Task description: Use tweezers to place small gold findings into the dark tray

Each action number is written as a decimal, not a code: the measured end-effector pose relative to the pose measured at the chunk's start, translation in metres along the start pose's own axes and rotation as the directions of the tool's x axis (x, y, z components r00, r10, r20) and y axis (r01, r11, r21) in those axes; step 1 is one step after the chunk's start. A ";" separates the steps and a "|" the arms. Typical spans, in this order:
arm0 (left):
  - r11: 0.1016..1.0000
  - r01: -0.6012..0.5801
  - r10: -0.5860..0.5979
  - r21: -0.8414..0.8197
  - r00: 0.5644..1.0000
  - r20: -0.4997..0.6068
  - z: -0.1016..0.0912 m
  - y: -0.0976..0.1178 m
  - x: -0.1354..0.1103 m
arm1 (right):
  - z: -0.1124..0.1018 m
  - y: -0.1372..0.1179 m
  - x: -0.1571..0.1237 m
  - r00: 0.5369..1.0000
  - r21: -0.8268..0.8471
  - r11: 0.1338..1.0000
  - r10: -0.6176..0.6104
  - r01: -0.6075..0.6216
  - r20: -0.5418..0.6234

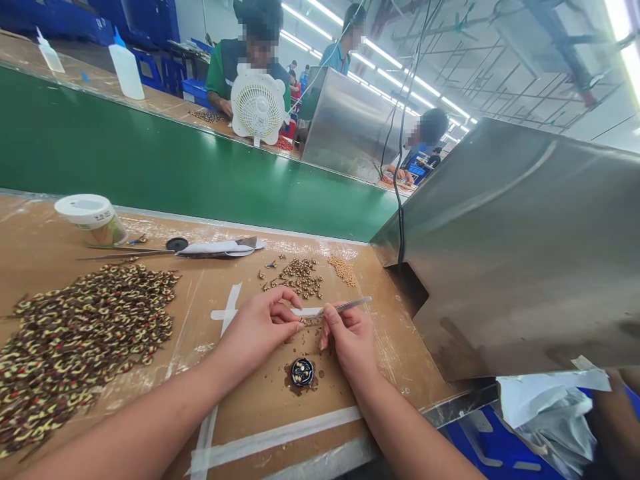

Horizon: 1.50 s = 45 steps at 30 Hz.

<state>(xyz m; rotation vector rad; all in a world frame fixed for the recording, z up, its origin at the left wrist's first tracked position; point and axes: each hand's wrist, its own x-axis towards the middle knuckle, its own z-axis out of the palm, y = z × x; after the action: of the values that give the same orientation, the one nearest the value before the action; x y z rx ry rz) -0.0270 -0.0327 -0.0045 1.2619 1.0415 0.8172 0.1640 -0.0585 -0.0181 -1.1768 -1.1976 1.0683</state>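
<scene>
My left hand (260, 327) is closed in a pinch on a tiny piece I cannot make out, held just above the brown worktable (280, 393). My right hand (350, 337) grips metal tweezers (343, 307), whose tips meet the left fingertips. Below both hands sits a small dark round cap (302, 372) with glue stains around it. Beyond my hands lie a pile of small bronze metal parts (299, 276) and a heap of tan beads (343, 269). A wide spread of leopard-patterned pieces (80, 340) covers the table at the left.
A green conveyor belt (150, 160) runs behind the table. A large steel hood (520, 247) stands at the right. A white tub (93, 219), a second pair of tweezers (125, 253) and a white fan (258, 107) are further off. Other people work across the belt.
</scene>
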 end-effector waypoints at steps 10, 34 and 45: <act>1.000 0.020 -0.020 -0.015 1.000 -0.006 0.000 0.004 0.001 | 0.001 0.001 0.001 1.000 0.004 1.000 -0.002 0.002 0.005; 0.977 -0.024 0.032 0.213 0.999 -0.033 -0.019 0.006 0.003 | 0.001 0.003 0.005 0.994 0.168 0.985 0.043 -0.026 -0.096; 0.754 0.022 0.142 0.656 0.970 -0.195 -0.052 0.021 0.010 | -0.003 -0.001 0.007 0.984 0.124 0.992 0.043 -0.022 -0.172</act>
<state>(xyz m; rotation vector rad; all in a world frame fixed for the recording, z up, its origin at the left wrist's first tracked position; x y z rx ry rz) -0.0708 -0.0019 0.0143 1.8314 1.5745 0.6730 0.1675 -0.0524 -0.0167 -1.1730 -0.9673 1.0249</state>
